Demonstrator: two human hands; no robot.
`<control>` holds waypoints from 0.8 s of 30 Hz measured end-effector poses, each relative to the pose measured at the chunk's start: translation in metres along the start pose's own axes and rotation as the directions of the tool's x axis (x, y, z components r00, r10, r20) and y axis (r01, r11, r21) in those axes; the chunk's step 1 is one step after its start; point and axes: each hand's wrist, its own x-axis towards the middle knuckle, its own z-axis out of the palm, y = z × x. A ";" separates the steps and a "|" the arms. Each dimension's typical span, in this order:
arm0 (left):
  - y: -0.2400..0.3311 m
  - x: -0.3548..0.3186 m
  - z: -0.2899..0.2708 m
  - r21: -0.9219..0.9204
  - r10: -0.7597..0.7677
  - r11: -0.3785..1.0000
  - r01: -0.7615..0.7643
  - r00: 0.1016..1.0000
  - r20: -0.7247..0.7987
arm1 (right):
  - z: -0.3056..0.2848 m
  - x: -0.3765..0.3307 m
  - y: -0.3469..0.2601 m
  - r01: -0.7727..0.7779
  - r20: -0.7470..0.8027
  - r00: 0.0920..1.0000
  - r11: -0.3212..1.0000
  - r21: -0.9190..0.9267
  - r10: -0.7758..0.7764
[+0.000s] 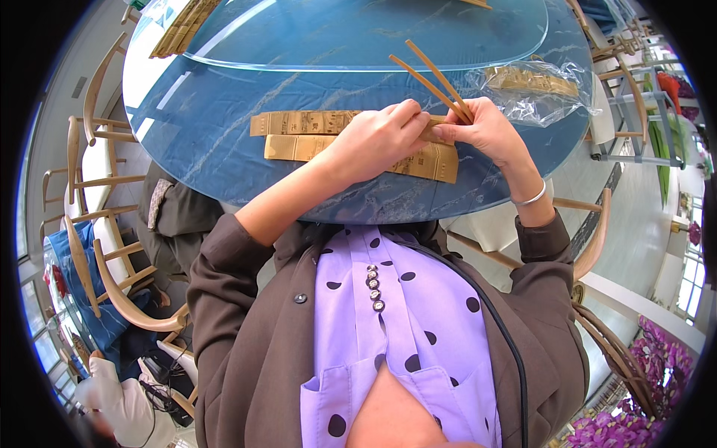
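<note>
Around the frame's upper centre, a round blue table (224, 149) carries a glass turntable (358, 37), flat tan paper sleeves (299, 123) lying lengthwise left to right, and a clear plastic bag (538, 86) of more at upper right. Both hands meet just right of centre: the right hand (485, 131) grips a pair of wooden chopsticks (433, 78), long axis slanting toward upper left; the left hand (377, 138) pinches a sleeve at their base.

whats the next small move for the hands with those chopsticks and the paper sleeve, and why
Probably slide the chopsticks further down into the paper sleeve. The right hand pinches their lower ends at the sleeve's mouth while the left hand steadies the sleeve, and most of their length sticks out above the fingers. More sleeves lie flat on the blue table.
</note>
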 end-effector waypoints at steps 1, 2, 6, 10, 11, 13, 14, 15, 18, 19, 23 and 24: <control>-0.001 -0.001 0.001 -0.025 -0.014 1.000 0.014 1.000 0.004 | 0.000 0.000 -0.001 -0.001 -0.002 1.000 1.000 -0.004 0.001; -0.001 -0.002 0.001 -0.049 -0.029 0.998 0.029 1.000 0.007 | 0.000 0.000 -0.002 -0.006 -0.002 1.000 1.000 -0.019 0.006; -0.005 -0.001 -0.002 -0.130 -0.082 0.988 0.080 0.997 -0.015 | -0.007 0.000 0.004 -0.013 -0.045 0.999 0.999 -0.051 0.011; -0.008 0.000 -0.005 -0.153 -0.111 0.983 0.098 0.991 -0.080 | -0.010 -0.003 0.010 -0.033 -0.094 0.995 0.985 -0.171 0.017; -0.008 0.001 -0.006 -0.155 -0.114 0.983 0.098 0.988 -0.101 | -0.009 -0.004 0.012 -0.004 -0.106 0.994 0.983 -0.186 -0.016; -0.008 0.000 -0.007 -0.162 -0.149 0.978 0.132 0.984 -0.093 | -0.005 -0.006 0.015 0.058 -0.124 0.988 0.974 -0.221 -0.087; -0.009 -0.001 -0.008 -0.163 -0.167 0.975 0.151 0.982 -0.092 | -0.004 -0.010 0.010 0.066 -0.210 0.971 0.973 -0.223 -0.114; -0.011 0.000 -0.007 -0.153 -0.150 0.979 0.132 0.982 -0.113 | -0.001 -0.016 0.002 0.074 -0.295 0.945 0.972 -0.225 -0.140; -0.017 0.000 -0.007 -0.123 -0.126 0.987 0.107 0.979 -0.161 | -0.006 -0.037 -0.006 0.104 -0.391 0.892 0.945 -0.311 -0.226; -0.018 0.001 -0.008 -0.120 -0.131 0.986 0.113 0.978 -0.159 | -0.009 -0.049 -0.013 0.083 -0.360 0.905 0.924 -0.373 -0.226; -0.020 -0.001 -0.008 -0.110 -0.159 0.984 0.143 0.974 -0.158 | -0.007 -0.077 -0.021 0.046 -0.357 0.897 0.856 -0.515 -0.263; -0.020 0.001 -0.008 -0.101 -0.155 0.985 0.140 0.975 -0.162 | -0.007 -0.080 -0.021 0.034 -0.377 0.883 0.838 -0.545 -0.280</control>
